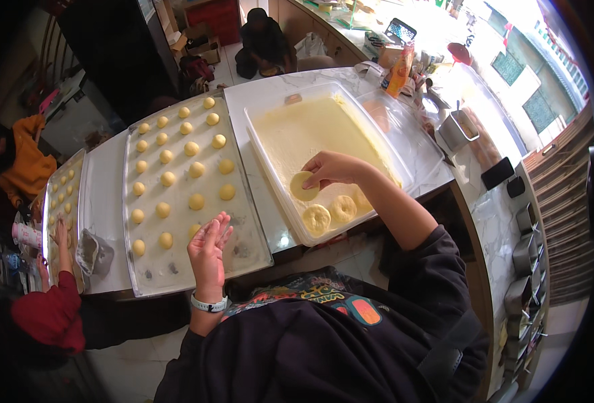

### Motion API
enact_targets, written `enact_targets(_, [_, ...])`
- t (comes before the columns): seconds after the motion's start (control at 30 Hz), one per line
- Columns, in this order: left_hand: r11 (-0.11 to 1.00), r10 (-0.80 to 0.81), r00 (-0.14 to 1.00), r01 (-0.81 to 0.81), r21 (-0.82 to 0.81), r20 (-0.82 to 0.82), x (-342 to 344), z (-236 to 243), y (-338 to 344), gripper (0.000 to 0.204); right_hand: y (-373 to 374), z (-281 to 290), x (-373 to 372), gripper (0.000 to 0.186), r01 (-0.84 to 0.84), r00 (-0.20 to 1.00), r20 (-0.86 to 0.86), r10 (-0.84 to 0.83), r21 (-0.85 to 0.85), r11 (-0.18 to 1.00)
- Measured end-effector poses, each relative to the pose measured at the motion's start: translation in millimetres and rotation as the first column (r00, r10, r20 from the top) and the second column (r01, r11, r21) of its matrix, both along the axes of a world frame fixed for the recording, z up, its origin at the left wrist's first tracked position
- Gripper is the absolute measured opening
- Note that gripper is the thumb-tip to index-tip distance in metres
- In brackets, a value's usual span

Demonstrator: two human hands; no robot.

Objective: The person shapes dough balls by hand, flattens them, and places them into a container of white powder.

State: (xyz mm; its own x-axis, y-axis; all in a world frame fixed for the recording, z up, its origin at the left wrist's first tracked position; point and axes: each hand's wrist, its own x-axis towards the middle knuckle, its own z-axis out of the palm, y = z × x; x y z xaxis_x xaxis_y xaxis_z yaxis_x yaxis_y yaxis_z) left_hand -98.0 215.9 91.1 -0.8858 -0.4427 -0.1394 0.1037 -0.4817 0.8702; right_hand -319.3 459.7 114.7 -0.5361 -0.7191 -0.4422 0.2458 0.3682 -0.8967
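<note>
In the head view, the person's right hand (327, 169) was closed in a pinch, thumb and fingers holding the edge of a thin, flattened disc of pale-yellow dough (304, 187). The disc was over the near left part of a rectangular, translucent plastic tub (297, 134). Pale-yellow dough rings with dimpled middles (316, 219) lay along the tub's near edge, one partly hidden by the forearm. The left hand (208, 250) was raised over the near right corner of a rectangular metal tray (183, 279), fingers loosely extended, with nothing visible in it. Round, smooth, pale-yellow dough balls (196, 169) stood in rows from the tray's far edge towards its near edge.

The disc looked light, soft and pliable, likely to stretch or dent under firm pressure. Its rim seemed the best hold, gripped lightly, with support beneath against sagging.
</note>
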Motion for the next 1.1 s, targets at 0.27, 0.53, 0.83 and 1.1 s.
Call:
enact_targets(0.27, [0.998, 0.062, 0.993, -0.062, -0.012, 0.102, 18, -9, -4, 0.019, -18, -5, 9, 0.033, -0.144, 0.855, -0.45, 0.257, 0.268, 0.952])
enact_targets(0.53, [0.996, 0.085, 0.991, -0.082, -0.038, 0.108, 21, -7, 0, 0.021, -14, 0, 13, 0.039, 0.004, 0.707, -0.667, 0.236, 0.336, 0.942])
enact_targets(0.83, [0.995, 0.093, 0.988, -0.088, -0.044, 0.123, 25, -7, 1, 0.019, -9, -18, 20, 0.036, -0.016, 0.649, -0.728, 0.222, 0.279, 0.96])
enact_targets(1.1, [0.997, 0.068, 0.988, -0.062, -0.04, 0.141, 25, -10, 0, 0.019, -2, -6, 26, 0.033, 0.048, 0.679, -0.713, 0.177, 0.284, 0.958])
